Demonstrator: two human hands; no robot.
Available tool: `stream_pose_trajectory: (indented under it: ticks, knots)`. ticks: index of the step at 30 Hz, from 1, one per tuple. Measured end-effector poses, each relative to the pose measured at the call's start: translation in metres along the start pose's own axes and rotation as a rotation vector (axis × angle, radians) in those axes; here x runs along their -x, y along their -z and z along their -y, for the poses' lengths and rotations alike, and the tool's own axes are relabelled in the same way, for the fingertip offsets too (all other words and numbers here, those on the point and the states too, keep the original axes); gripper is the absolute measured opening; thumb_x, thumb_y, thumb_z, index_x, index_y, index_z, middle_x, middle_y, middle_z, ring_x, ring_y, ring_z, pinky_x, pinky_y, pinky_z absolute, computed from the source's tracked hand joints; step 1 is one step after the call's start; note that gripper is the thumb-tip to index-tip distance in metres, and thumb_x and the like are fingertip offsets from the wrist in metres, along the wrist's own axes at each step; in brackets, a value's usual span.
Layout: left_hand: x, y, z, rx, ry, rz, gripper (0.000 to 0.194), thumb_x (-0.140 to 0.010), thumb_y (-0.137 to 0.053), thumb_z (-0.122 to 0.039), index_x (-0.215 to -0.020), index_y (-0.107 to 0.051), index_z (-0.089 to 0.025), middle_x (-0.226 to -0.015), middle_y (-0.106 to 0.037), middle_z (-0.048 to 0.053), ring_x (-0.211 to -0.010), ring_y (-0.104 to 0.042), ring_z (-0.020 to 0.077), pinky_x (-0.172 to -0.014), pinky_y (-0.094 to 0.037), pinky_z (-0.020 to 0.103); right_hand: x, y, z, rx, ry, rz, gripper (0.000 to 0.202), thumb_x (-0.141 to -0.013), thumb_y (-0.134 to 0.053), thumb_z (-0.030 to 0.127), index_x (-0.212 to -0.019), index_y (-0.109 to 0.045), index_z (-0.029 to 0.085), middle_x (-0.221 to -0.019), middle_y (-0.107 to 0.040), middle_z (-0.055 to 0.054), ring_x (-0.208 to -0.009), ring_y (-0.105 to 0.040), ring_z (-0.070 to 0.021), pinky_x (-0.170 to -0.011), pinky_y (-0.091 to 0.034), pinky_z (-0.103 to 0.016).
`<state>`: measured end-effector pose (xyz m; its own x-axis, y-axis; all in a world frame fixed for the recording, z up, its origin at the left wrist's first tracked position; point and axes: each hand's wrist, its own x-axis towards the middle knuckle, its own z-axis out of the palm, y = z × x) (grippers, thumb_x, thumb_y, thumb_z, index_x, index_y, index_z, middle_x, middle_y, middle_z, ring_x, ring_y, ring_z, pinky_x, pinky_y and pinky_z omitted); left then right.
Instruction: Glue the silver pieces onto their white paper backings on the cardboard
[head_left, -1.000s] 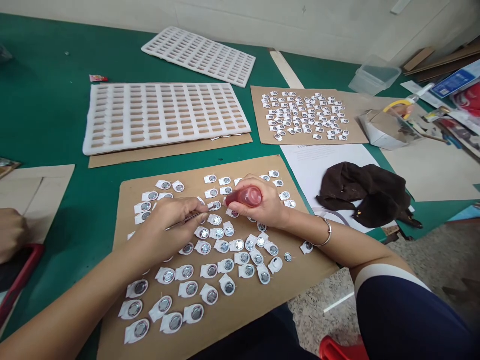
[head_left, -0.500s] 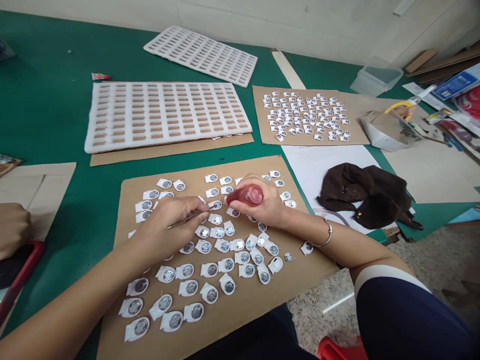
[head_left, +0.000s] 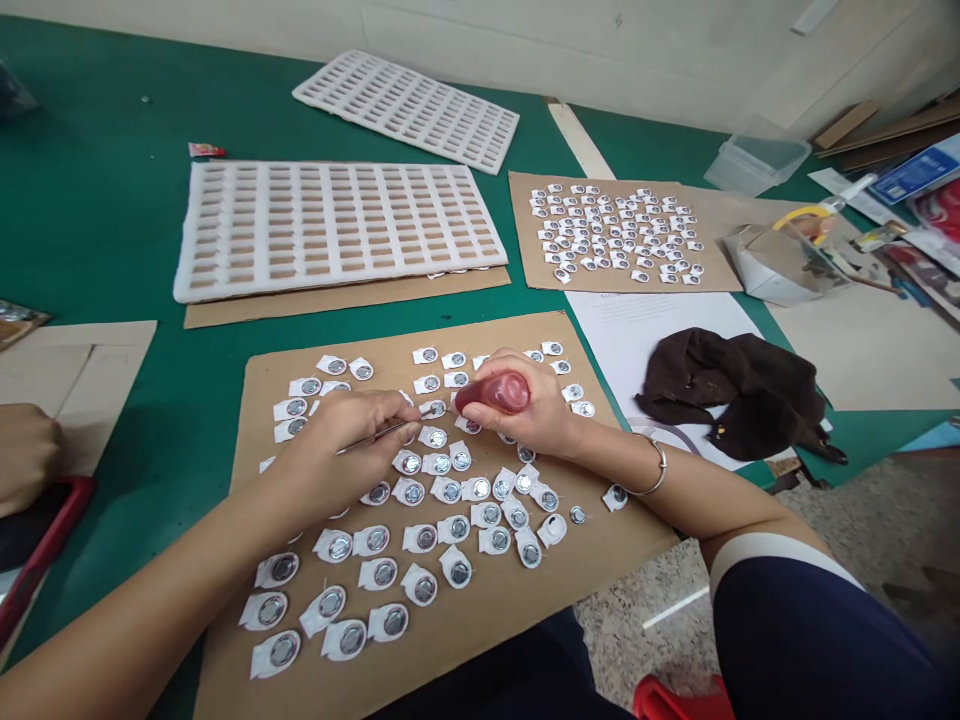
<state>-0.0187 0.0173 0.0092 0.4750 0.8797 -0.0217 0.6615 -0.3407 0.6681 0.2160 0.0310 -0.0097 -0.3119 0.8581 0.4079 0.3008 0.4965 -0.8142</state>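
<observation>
Closed around a red translucent squeeze bottle (head_left: 508, 392), my right hand (head_left: 544, 415) tips it toward the left, its narrow end near my left fingertips. My left hand (head_left: 349, 435) pinches a thin metal tool (head_left: 375, 436) that looks like tweezers. The tool's tip meets a small round metal piece on a white tab (head_left: 433, 409), just left of the bottle's end. Many such white-tabbed discs (head_left: 379, 573) lie in loose rows on a brown cardboard sheet (head_left: 510, 610) beneath both hands. One loose disc (head_left: 577, 514) lies at the right without a tab.
White slotted foam trays (head_left: 337, 225) sit behind on the green table (head_left: 90, 230). A second cardboard sheet (head_left: 525, 240) bears more discs. Dark cloth (head_left: 727, 390) lies on white paper at the right, near a clear tub (head_left: 757, 155). Another person's hand (head_left: 28, 458) shows at the left edge.
The whole view has shifted slightly. Both hands keep the same hold and nearly the same place over the discs.
</observation>
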Motion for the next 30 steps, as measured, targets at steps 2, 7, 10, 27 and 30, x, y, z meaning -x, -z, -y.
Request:
stream_pose_trajectory:
  ticks: [2,7,10,27,30]
  knots:
    - [0.0002,-0.0006,0.0007,0.0,-0.001,0.0,0.017,-0.088,-0.055,-0.032,-0.082,-0.069,-0.023,-0.076,-0.072,-0.001,-0.066,-0.065,0.0146,-0.06,-0.047,0.026,-0.0002,0.0,0.0004,-0.004,-0.006,0.002,0.026,-0.073,-0.074,0.042,-0.084,-0.059,0.023,-0.081,-0.067,-0.001,-0.076,-0.064,-0.0152,-0.074,-0.054,-0.033]
    - [0.001,-0.0032,0.0052,0.001,-0.002,-0.013,0.016,-0.088,-0.057,-0.033,-0.084,-0.069,-0.023,-0.079,-0.073,0.0,-0.068,-0.066,0.0149,-0.06,-0.048,0.026,-0.0008,-0.0003,0.0004,-0.008,-0.009,0.009,0.025,-0.074,-0.074,0.042,-0.082,-0.059,0.024,-0.08,-0.067,-0.001,-0.075,-0.063,-0.0149,-0.072,-0.054,-0.033]
    - [0.0012,-0.0035,0.0065,0.0,-0.005,-0.014,0.016,-0.088,-0.057,-0.033,-0.084,-0.069,-0.023,-0.08,-0.073,0.0,-0.068,-0.066,0.0148,-0.06,-0.047,0.026,-0.0007,-0.0003,0.0004,-0.021,0.019,0.003,0.024,-0.074,-0.074,0.04,-0.082,-0.059,0.023,-0.08,-0.066,-0.001,-0.074,-0.063,-0.0145,-0.072,-0.054,-0.032]
    - [-0.0009,-0.0001,-0.0004,0.024,0.027,0.03,0.02,-0.087,-0.054,-0.032,-0.084,-0.069,-0.02,-0.075,-0.072,0.001,-0.065,-0.064,0.0151,-0.059,-0.045,0.026,0.0004,-0.001,0.0013,-0.006,-0.031,0.019,0.026,-0.073,-0.075,0.042,-0.083,-0.061,0.023,-0.082,-0.067,-0.001,-0.076,-0.063,-0.0151,-0.072,-0.053,-0.032]
    - [-0.0009,0.0001,-0.0016,0.031,0.039,0.034,0.021,-0.087,-0.053,-0.032,-0.085,-0.07,-0.019,-0.075,-0.072,0.001,-0.065,-0.064,0.015,-0.059,-0.045,0.027,0.0011,-0.0021,0.0004,-0.009,-0.014,0.016,0.025,-0.072,-0.075,0.041,-0.083,-0.062,0.023,-0.082,-0.067,-0.001,-0.075,-0.063,-0.0151,-0.072,-0.053,-0.032]
